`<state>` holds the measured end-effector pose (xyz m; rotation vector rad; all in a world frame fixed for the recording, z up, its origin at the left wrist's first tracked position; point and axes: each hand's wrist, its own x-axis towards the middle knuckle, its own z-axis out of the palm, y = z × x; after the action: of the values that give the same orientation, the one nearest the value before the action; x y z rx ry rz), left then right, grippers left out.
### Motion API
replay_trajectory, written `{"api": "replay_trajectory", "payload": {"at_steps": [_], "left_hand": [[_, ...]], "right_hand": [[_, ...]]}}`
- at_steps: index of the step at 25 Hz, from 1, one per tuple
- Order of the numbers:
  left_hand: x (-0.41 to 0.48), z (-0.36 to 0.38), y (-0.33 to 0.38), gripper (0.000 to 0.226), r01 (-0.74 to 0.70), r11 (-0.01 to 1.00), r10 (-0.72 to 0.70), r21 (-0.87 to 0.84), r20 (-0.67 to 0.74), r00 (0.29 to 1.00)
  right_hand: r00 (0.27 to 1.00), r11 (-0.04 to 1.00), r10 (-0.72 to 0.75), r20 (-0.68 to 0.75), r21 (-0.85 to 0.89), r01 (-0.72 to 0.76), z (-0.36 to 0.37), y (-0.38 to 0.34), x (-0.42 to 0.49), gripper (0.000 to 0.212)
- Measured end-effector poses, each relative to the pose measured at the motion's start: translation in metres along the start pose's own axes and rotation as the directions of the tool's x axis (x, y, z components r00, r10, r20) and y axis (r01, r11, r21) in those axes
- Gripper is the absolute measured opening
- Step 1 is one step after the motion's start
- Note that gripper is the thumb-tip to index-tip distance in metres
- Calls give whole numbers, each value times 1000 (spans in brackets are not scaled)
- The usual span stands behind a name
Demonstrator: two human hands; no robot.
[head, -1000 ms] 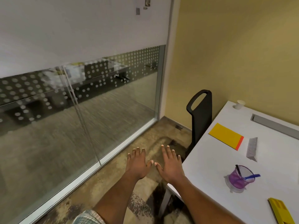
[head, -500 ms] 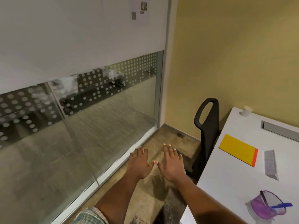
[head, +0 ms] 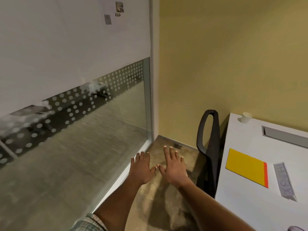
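Both my arms stretch out in front of me over the floor. My left hand (head: pixel 142 169) is flat, palm down, fingers straight and together, holding nothing. My right hand (head: pixel 173 167) lies beside it in the same flat pose, its thumb tip almost touching the left thumb. Neither hand touches any object. The white table (head: pixel 246 205) is to the right of my right arm.
On the table lie a yellow pad with an orange edge (head: pixel 246 167), a grey wedge-shaped block (head: pixel 284 180), a small paper cup (head: pixel 246 117) and a cable slot (head: pixel 283 135). A black chair (head: pixel 210 147) stands by the table. A glass partition (head: pixel 75 130) runs along the left.
The view has turned left and upward, so the table slid right and the purple cup left the frame almost wholly. My hands keep the same flat, side-by-side pose.
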<state>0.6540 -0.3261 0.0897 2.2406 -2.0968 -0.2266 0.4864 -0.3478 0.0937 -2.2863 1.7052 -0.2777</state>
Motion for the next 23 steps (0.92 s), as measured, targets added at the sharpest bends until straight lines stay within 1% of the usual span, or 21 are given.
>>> {"api": "replay_trajectory", "payload": {"at_steps": [3, 5, 6, 9, 11, 12, 13, 14, 17, 19, 22, 23], "left_hand": [[37, -2, 0, 78, -36, 999, 37, 3, -25, 999], [72, -5, -1, 78, -68, 998, 68, -11, -1, 998], [86, -3, -3, 78, -78, 997, 78, -19, 6, 997], [132, -7, -3, 77, -150, 988, 151, -46, 15, 988], [168, -5, -11, 77, -208, 978, 209, -32, 18, 978], [194, -5, -16, 77, -253, 967, 254, -33, 27, 967], [198, -7, -14, 78, -261, 965, 262, -35, 37, 964], [217, -12, -16, 78, -290, 956, 292, -42, 56, 955], [279, -21, -25, 75, -388, 920, 391, -54, 53, 919], [299, -29, -19, 75, -414, 908, 417, -60, 61, 907], [343, -31, -11, 75, -483, 875, 485, -43, 78, 871], [346, -32, -8, 75, -484, 874, 486, -42, 81, 870]], "right_hand": [[999, 999, 49, 16, -20, -48, -7, 6, 27, 85], [995, 995, 101, 12, -29, -100, -7, 10, 52, 86], [993, 992, 120, -11, -29, -120, -5, 10, 61, 86], [987, 987, 157, -21, -18, -157, -8, 20, 93, 86], [975, 976, 218, -36, -14, -218, -4, 20, 124, 86], [968, 968, 250, -32, -10, -251, -5, 19, 145, 87], [967, 967, 252, -17, -12, -253, -8, 22, 148, 87], [962, 963, 270, -33, -9, -271, -10, 20, 164, 87], [928, 932, 362, -95, 9, -362, -15, 7, 214, 88], [916, 921, 388, -106, -4, -390, -23, 6, 228, 87], [876, 890, 452, -168, 24, -454, -29, 8, 257, 85], [878, 892, 450, -162, 26, -452, -33, 10, 257, 84]]}}
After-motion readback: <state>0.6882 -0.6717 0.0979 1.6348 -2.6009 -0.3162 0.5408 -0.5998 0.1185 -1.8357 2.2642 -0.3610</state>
